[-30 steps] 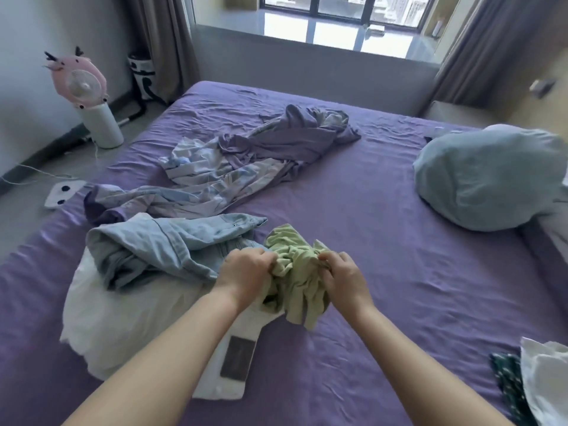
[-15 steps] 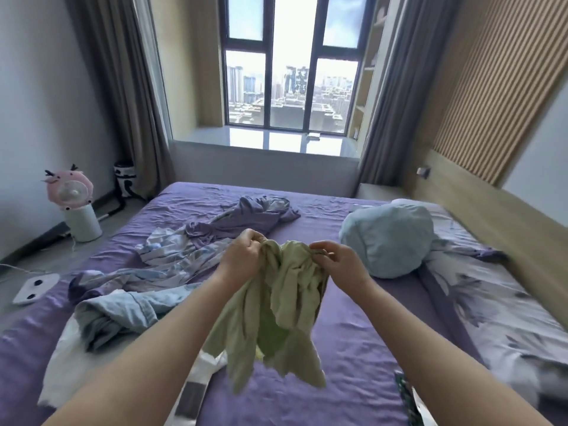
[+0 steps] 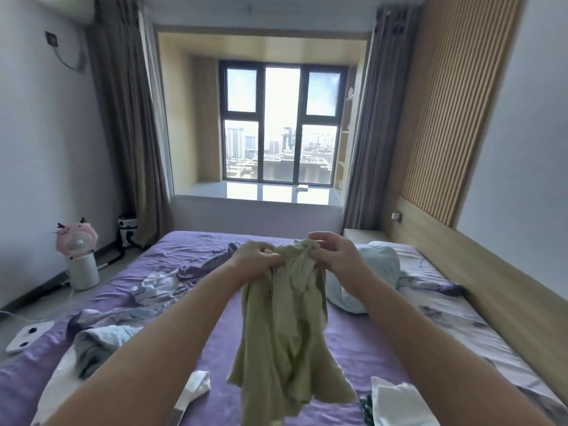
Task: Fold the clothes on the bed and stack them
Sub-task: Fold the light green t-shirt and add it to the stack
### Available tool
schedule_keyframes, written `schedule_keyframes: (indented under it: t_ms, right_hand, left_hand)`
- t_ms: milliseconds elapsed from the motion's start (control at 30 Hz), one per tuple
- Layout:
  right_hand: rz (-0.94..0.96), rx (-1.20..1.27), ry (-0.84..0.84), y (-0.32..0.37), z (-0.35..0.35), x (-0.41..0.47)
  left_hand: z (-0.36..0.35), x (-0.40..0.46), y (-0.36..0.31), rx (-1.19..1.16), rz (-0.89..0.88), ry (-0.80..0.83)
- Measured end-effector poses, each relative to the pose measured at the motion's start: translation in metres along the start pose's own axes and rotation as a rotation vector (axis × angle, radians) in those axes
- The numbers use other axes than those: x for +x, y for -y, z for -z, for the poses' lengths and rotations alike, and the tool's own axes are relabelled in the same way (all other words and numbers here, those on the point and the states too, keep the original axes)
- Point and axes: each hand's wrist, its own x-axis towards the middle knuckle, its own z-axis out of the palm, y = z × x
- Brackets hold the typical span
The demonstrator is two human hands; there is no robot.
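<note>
A crumpled light green garment [image 3: 285, 330] hangs in the air above the purple bed [image 3: 362, 345]. My left hand [image 3: 253, 259] grips its top edge on the left. My right hand [image 3: 333, 256] pinches the top edge on the right, fingers curled. On the bed to the left lie a light blue denim piece [image 3: 101, 341] on a white garment [image 3: 58, 392], and behind them a purple-and-patterned garment [image 3: 163, 284]. A white piece [image 3: 396, 404] lies at the lower right.
A pale blue pillow [image 3: 378, 272] and a patterned duvet [image 3: 455, 321] lie on the right side of the bed. A pink fan [image 3: 76, 250] stands on the floor at left. A wooden headboard runs along the right. The window bay is straight ahead.
Both hands have lifted the green garment from the bed up to chest height, and it now hangs down. The view has tilted up toward the window.
</note>
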Motion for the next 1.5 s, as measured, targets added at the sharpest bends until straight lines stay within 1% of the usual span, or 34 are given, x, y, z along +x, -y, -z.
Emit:
schedule_keyframes:
  t_ms: [100,133,200,233,300,400,467,500,567,633,700,733,800,833,867,967,1000,1033,1133,1200,1233,1300,1400,1433,1500]
  right_hand:
    - [0.025,-0.013,0.009,0.014,0.009,-0.009]
    - [0.028,-0.019,0.018,0.018,0.011,-0.011]
    - [0.024,-0.038,0.024,0.023,0.014,-0.015]
    - [0.016,-0.051,0.024,0.025,0.014,-0.016]
    - [-0.012,-0.100,0.024,0.027,0.010,-0.017]
    - [-0.088,-0.132,0.035,0.028,-0.008,-0.017]
    - [-0.113,-0.074,0.023,0.029,-0.023,-0.014]
    - [-0.113,-0.032,0.007,0.032,-0.029,-0.012]
    - [-0.102,-0.004,-0.005,0.040,-0.036,-0.008]
    - [-0.075,-0.006,0.018,0.050,-0.038,-0.004]
    - [-0.040,0.049,0.038,0.059,-0.037,-0.003]
    - [-0.006,0.046,0.032,0.063,-0.036,-0.003]
    - [0.070,-0.083,0.014,0.070,-0.031,-0.003]
    - [0.086,-0.148,0.035,0.073,-0.028,-0.004]
    - [0.074,-0.180,0.083,0.073,-0.025,-0.006]
    - [-0.069,-0.200,0.270,0.070,-0.026,-0.011]
    - [-0.088,-0.243,0.304,0.067,-0.029,-0.010]
    - [-0.080,-0.295,0.312,0.064,-0.034,-0.009]
    - [-0.028,-0.449,0.247,0.056,-0.050,-0.006]
    - [-0.014,-0.507,0.268,0.045,-0.059,-0.004]
    - [-0.037,-0.515,0.294,0.038,-0.064,-0.005]
    - [-0.097,-0.480,0.319,0.027,-0.077,-0.006]
    - [-0.134,-0.303,0.326,0.014,-0.099,-0.005]
    - [-0.140,-0.266,0.311,0.010,-0.108,-0.005]
    - [-0.156,-0.208,0.185,0.002,-0.123,-0.004]
  left_hand:
    - [0.002,-0.010,-0.014,0.092,-0.076,-0.151]
    - [0.004,-0.011,-0.017,0.079,-0.099,-0.184]
    - [0.012,-0.014,-0.027,-0.049,-0.089,-0.192]
    - [0.016,-0.015,-0.032,-0.102,-0.077,-0.163]
    - [0.019,-0.019,-0.042,-0.144,-0.059,-0.028]
    - [0.011,-0.027,-0.047,0.005,-0.024,0.195]
    - [0.001,-0.031,-0.044,0.105,0.003,0.293]
    - [-0.003,-0.032,-0.042,0.141,-0.026,0.281]
    - [-0.005,-0.028,-0.037,0.189,-0.132,0.157]
    - [0.002,-0.024,-0.034,0.075,-0.139,0.086]
    - [0.015,-0.021,-0.034,-0.059,-0.140,0.079]
    - [0.022,-0.020,-0.035,-0.084,-0.143,0.063]
    - [0.035,-0.015,-0.039,-0.082,-0.155,0.015]
    - [0.041,-0.013,-0.042,-0.079,-0.162,-0.010]
    - [0.048,-0.011,-0.044,-0.092,-0.158,-0.033]
    - [0.066,-0.004,-0.048,-0.144,-0.141,-0.072]
    - [0.071,-0.002,-0.049,-0.153,-0.149,-0.083]
    - [0.076,-0.001,-0.050,-0.166,-0.156,-0.098]
    - [0.088,0.001,-0.054,-0.249,-0.125,-0.146]
    - [0.096,0.003,-0.056,-0.330,-0.080,-0.152]
    - [0.101,0.004,-0.057,-0.369,-0.063,-0.150]
    - [0.110,0.008,-0.061,-0.456,-0.040,-0.158]
    - [0.119,0.013,-0.066,-0.616,-0.001,-0.172]
    - [0.122,0.016,-0.066,-0.673,0.014,-0.188]
    - [0.128,0.022,-0.061,-0.781,0.043,-0.239]
